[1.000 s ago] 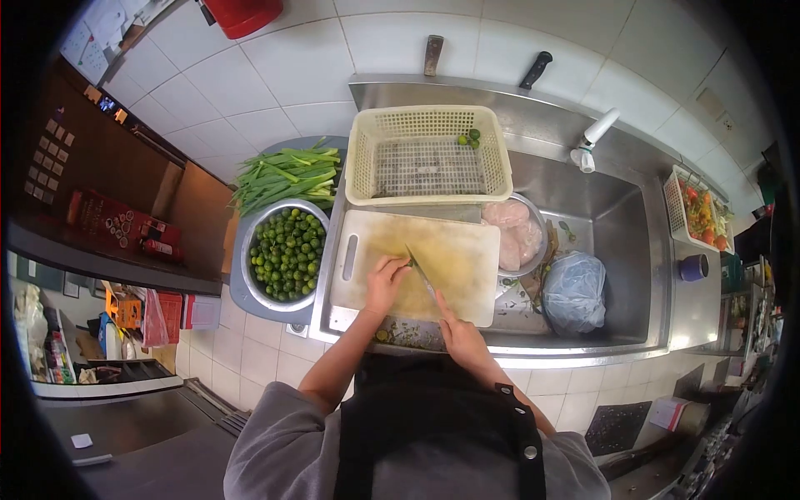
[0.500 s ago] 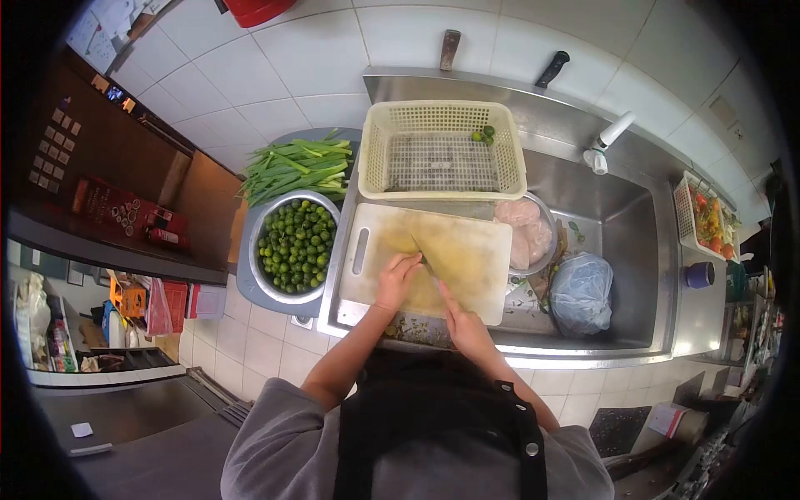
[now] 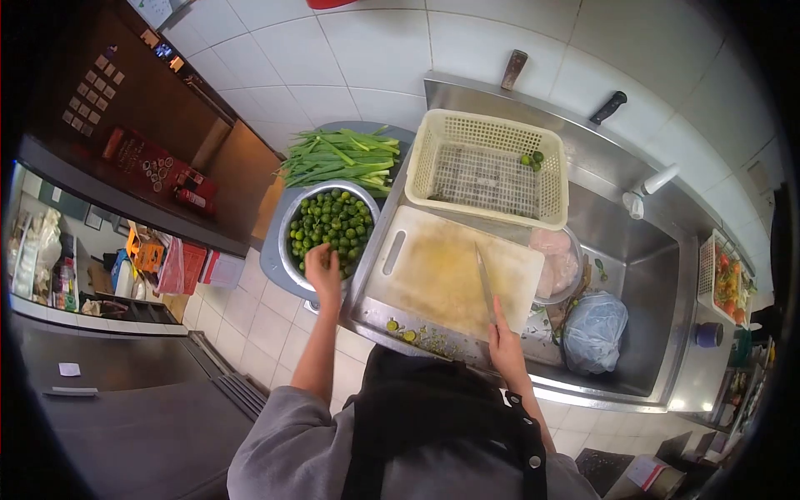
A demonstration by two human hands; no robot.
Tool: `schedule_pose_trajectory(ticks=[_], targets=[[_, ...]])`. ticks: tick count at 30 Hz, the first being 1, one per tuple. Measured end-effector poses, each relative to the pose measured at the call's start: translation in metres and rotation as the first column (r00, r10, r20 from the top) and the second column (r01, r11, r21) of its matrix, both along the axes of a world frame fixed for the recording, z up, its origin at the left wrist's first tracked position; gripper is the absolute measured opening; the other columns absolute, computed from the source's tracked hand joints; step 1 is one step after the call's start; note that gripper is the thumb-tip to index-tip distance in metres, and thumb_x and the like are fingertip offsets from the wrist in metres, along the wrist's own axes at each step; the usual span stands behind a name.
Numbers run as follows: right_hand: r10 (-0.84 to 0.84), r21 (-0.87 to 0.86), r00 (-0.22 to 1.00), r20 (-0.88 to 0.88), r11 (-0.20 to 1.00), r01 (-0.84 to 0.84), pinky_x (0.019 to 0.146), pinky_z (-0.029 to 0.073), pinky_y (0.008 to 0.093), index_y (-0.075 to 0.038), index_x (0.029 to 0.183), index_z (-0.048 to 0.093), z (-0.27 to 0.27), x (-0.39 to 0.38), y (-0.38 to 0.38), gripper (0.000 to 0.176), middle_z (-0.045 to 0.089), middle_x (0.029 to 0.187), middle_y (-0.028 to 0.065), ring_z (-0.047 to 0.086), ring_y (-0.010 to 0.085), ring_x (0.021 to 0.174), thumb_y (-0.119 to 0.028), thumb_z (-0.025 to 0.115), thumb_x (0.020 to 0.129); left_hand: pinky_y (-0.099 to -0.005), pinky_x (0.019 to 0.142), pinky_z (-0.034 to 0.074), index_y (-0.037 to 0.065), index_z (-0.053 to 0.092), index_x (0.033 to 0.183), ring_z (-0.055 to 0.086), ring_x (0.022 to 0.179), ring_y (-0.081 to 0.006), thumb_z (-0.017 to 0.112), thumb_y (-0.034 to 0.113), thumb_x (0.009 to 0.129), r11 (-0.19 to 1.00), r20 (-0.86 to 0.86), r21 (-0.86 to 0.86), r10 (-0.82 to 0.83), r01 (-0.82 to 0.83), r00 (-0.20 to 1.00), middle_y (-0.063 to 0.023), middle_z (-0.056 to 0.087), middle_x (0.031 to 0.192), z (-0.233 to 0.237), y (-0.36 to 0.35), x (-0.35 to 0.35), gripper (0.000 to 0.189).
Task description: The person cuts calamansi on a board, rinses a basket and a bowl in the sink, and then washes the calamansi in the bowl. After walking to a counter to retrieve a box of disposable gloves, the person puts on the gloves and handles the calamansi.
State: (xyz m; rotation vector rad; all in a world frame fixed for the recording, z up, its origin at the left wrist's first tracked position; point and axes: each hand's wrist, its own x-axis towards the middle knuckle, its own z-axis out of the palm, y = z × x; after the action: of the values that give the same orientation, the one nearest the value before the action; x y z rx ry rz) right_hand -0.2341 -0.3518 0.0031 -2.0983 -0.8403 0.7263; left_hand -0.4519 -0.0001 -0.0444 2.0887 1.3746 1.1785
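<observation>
My left hand (image 3: 323, 271) is over the near rim of a metal bowl (image 3: 293, 268) full of small green limes (image 3: 332, 218). Its fingers point down at the fruit and look slightly apart; nothing shows between them. In my right hand (image 3: 506, 343) is a knife (image 3: 485, 282), its blade lying over the right part of a white cutting board (image 3: 404, 287) with yellowish stains. No fruit lies on the board. Cut lime pieces (image 3: 409, 335) are on the metal ledge by the board's near edge, along with small scraps.
A cream plastic basket (image 3: 425, 179) with a few limes stands behind the board. Green onions (image 3: 337, 158) lie behind the bowl. In the sink (image 3: 646, 292) are a bowl of pale raw meat (image 3: 554, 262) and a tied plastic bag (image 3: 594, 333). A faucet (image 3: 650, 190) projects above.
My left hand has left the cutting board and moved left to the bowl of limes. My right hand has drawn the knife toward the board's right side. The view has shifted.
</observation>
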Motion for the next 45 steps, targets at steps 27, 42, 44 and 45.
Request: schedule_pose_trajectory(ticks=[27,42,44,45], targets=[[-0.064,-0.092,0.992,0.108,0.993,0.074,0.062,0.050,0.0575,-0.029,0.154,0.025,-0.017,0.000,0.000,0.061,0.063,0.069,0.0264,0.063,0.0464,0.065,-0.021,0.050,0.098,-0.0378,0.081,0.056,0.005,0.062,0.120,0.067,0.089,-0.0256,0.069,0.003,0.085,0.500,0.042,-0.345,-0.837,0.795,0.545,-0.0111,0.064,0.109,0.020,-0.024,0.454,0.035],[-0.018,0.112,1.000,0.009,0.994,0.017,0.070,0.050,0.0447,-0.019,0.154,0.027,0.018,0.001,0.010,0.061,0.061,0.076,0.0302,0.063,0.0470,0.075,-0.010,0.050,0.098,-0.0289,0.087,0.053,0.003,0.060,0.126,0.065,0.101,-0.0147,0.065,0.001,0.090,0.308,0.700,-0.428,-0.481,0.850,0.527,-0.0054,0.067,0.112,0.055,-0.100,0.164,0.036],[-0.013,0.099,1.000,-0.013,0.995,0.014,0.071,0.050,0.0434,-0.019,0.154,0.027,0.024,-0.004,0.013,0.061,0.061,0.077,0.0303,0.063,0.0467,0.076,-0.009,0.050,0.098,-0.0288,0.088,0.053,0.004,0.060,0.125,0.064,0.103,-0.0147,0.065,0.001,0.090,0.371,0.648,-0.455,-0.486,0.810,0.586,-0.0045,0.067,0.111,0.030,-0.104,0.152,0.035],[-0.010,0.089,1.000,-0.023,0.996,0.012,0.071,0.050,0.0433,-0.019,0.154,0.027,0.025,-0.007,0.013,0.061,0.061,0.078,0.0304,0.063,0.0470,0.077,-0.010,0.050,0.098,-0.0288,0.088,0.053,0.005,0.061,0.124,0.063,0.105,-0.0147,0.066,0.000,0.090,0.427,0.592,-0.476,-0.491,0.769,0.639,-0.0036,0.067,0.109,0.025,-0.109,0.147,0.035]])
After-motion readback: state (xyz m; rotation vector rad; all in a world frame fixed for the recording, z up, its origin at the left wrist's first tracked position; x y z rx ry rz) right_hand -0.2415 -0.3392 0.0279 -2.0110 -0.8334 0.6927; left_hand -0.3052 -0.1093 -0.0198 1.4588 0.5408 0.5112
